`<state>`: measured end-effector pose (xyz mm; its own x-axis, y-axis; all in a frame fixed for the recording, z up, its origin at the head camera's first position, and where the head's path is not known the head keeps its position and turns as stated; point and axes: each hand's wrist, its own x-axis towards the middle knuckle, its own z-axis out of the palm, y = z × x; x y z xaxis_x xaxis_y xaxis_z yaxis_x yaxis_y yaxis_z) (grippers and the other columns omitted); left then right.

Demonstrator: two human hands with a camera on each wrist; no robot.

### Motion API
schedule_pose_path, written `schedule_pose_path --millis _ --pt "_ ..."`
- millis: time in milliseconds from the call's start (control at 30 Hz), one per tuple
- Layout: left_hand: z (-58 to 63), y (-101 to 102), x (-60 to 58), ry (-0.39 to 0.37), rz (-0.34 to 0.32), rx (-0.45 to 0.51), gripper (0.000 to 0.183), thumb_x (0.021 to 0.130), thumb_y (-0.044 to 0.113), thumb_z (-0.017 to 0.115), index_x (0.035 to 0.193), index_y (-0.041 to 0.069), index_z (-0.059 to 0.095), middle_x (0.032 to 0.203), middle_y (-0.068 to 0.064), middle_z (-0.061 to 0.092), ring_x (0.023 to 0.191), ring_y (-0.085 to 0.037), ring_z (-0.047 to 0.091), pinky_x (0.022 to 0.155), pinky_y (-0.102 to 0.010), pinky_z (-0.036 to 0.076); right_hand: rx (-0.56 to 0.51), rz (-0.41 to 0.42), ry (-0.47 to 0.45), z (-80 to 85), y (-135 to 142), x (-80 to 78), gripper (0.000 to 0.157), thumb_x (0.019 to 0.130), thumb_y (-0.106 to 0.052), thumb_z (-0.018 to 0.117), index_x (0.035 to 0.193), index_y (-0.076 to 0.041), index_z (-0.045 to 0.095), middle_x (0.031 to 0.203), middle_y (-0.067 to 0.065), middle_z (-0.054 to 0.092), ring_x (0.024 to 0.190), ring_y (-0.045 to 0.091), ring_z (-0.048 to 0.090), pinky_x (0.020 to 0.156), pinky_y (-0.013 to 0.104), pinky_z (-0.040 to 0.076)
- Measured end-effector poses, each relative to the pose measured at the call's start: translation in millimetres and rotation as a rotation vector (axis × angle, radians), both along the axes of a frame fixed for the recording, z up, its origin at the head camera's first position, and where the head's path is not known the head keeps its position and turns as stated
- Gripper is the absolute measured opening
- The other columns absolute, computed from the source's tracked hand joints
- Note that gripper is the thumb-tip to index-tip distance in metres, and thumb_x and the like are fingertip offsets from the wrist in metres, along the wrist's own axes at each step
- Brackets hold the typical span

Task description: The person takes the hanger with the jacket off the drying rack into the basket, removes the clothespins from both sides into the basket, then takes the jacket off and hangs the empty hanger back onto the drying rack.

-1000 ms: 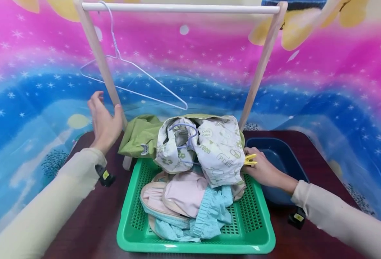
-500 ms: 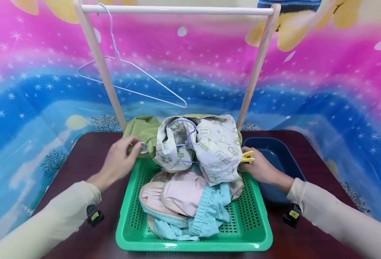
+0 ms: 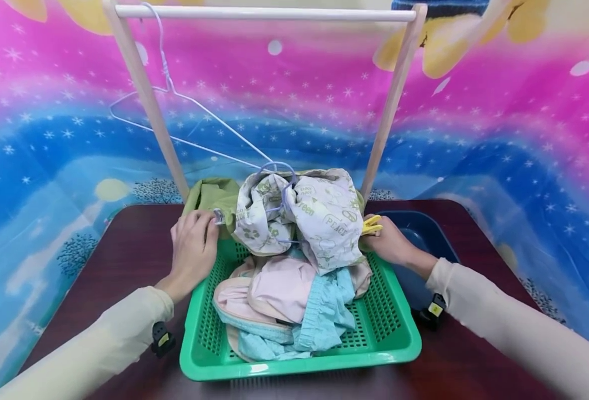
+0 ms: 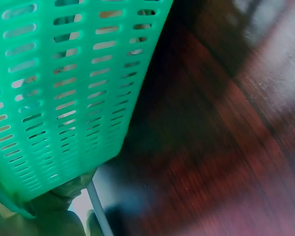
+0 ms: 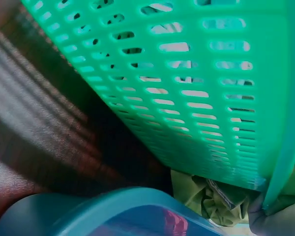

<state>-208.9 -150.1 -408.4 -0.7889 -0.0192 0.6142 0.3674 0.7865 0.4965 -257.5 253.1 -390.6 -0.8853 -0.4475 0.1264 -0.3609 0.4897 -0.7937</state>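
Note:
A green garment (image 3: 214,194) with a white printed lining (image 3: 324,216) lies over the far end of the green basket (image 3: 299,368). A purple hanger (image 3: 289,191) sits inside it, hook upward. My left hand (image 3: 194,250), fingers curled, grips the garment's left side beside a small clear clip (image 3: 219,215). On the right side, my right hand (image 3: 387,241) grips the garment's edge at a yellow clip (image 3: 372,225); whether it also holds the basket rim I cannot tell. In the right wrist view, my fingers (image 5: 280,219) are right at the basket's rim corner, near green cloth (image 5: 206,196).
Pink cloth (image 3: 281,289) and turquoise cloth (image 3: 327,314) lie in the basket. Behind stands a wooden rack (image 3: 264,12), with a white wire hanger (image 3: 194,145) at its left. A dark blue tub (image 3: 424,228) is on the table (image 3: 139,244) at right.
My left hand has come down from beside the rack to the garment's left side. The garment and its hanger hook have risen, and the basket has shifted slightly away. My right hand keeps its grip.

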Motion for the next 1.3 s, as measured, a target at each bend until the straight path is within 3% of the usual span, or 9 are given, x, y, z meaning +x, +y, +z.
schedule_pose_path --millis 67,200,367,500,667,767,867,1033,1300 --pt "-0.3 0.7 -1.8 -0.003 0.006 0.007 0.039 0.110 0.026 0.037 0.111 -0.001 0.065 0.120 -0.023 0.058 0.118 -0.043 0.046 0.109 -0.065 0.023 0.005 -0.020 0.026 -0.3 -0.6 -1.6 0.011 0.090 0.007 0.056 0.098 0.004 0.063 0.084 0.014 0.057 0.058 0.010 0.042 0.061 0.026 0.042" --pt "-2.6 0.8 -6.1 0.006 0.009 0.001 0.038 0.110 0.026 0.036 0.107 0.000 0.064 0.123 -0.025 0.056 0.120 -0.045 0.044 0.109 -0.065 0.023 0.032 -0.053 0.058 -0.9 -0.5 -1.1 0.011 0.095 0.003 0.058 0.102 0.004 0.066 0.111 0.021 0.061 0.084 0.015 0.057 0.075 0.025 0.047" --pt "-3.4 -1.5 -16.0 0.020 0.002 -0.021 0.039 0.111 0.028 0.034 0.108 0.001 0.062 0.129 -0.024 0.054 0.126 -0.045 0.042 0.111 -0.065 0.022 0.036 -0.063 0.087 -1.7 -0.7 -0.2 0.016 0.099 -0.001 0.056 0.109 0.004 0.068 0.125 0.024 0.059 0.111 0.029 0.058 0.091 0.032 0.046" --pt "-1.9 -2.4 -18.6 -0.050 0.034 -0.034 0.045 0.111 0.037 0.030 0.117 0.004 0.060 0.134 -0.023 0.051 0.130 -0.044 0.040 0.113 -0.066 0.021 0.016 -0.092 0.062 -4.1 -1.1 -0.4 0.017 0.100 -0.004 0.056 0.112 0.003 0.067 0.123 0.022 0.061 0.105 0.022 0.059 0.088 0.030 0.048" --pt "5.4 0.9 -5.1 -0.214 0.119 0.031 0.055 0.109 0.050 0.029 0.133 0.005 0.050 0.139 -0.025 0.044 0.130 -0.045 0.038 0.107 -0.064 0.028 -0.027 -0.127 -0.001 -6.1 -3.6 -1.4 0.017 0.102 -0.009 0.056 0.113 0.000 0.065 0.106 0.017 0.065 0.084 0.012 0.059 0.075 0.026 0.049" --pt "8.7 4.9 1.5 -0.256 0.137 0.081 0.056 0.108 0.052 0.032 0.135 0.006 0.049 0.140 -0.025 0.043 0.130 -0.045 0.037 0.104 -0.061 0.031 -0.055 -0.136 -0.042 -6.0 -3.7 -1.9 0.017 0.102 -0.008 0.055 0.113 0.000 0.064 0.101 0.015 0.064 0.079 0.013 0.057 0.072 0.028 0.050" --pt "6.9 7.8 2.6 -0.236 0.144 0.108 0.054 0.107 0.052 0.037 0.133 0.007 0.053 0.138 -0.024 0.046 0.125 -0.043 0.039 0.105 -0.059 0.029 -0.075 -0.152 -0.106 -5.7 -1.9 -3.0 0.020 0.101 -0.006 0.055 0.118 0.000 0.063 0.109 0.015 0.063 0.087 0.013 0.059 0.077 0.030 0.051" --pt "-0.7 6.8 0.2 -0.131 0.164 0.128 0.048 0.105 0.049 0.048 0.121 0.007 0.064 0.123 -0.021 0.055 0.109 -0.040 0.046 0.104 -0.057 0.029 -0.096 -0.151 -0.215 -4.0 2.2 -8.3 0.029 0.100 -0.009 0.059 0.128 -0.002 0.062 0.124 0.014 0.062 0.105 0.014 0.060 0.088 0.032 0.052" --pt "-4.4 3.2 -4.7 -0.018 0.129 0.090 0.033 0.101 0.033 0.061 0.107 0.003 0.073 0.111 -0.018 0.069 0.099 -0.037 0.055 0.089 -0.051 0.035 -0.093 -0.122 -0.236 0.4 8.2 -7.7 0.035 0.099 -0.011 0.060 0.133 -0.001 0.059 0.125 0.015 0.061 0.100 0.013 0.062 0.085 0.032 0.053"
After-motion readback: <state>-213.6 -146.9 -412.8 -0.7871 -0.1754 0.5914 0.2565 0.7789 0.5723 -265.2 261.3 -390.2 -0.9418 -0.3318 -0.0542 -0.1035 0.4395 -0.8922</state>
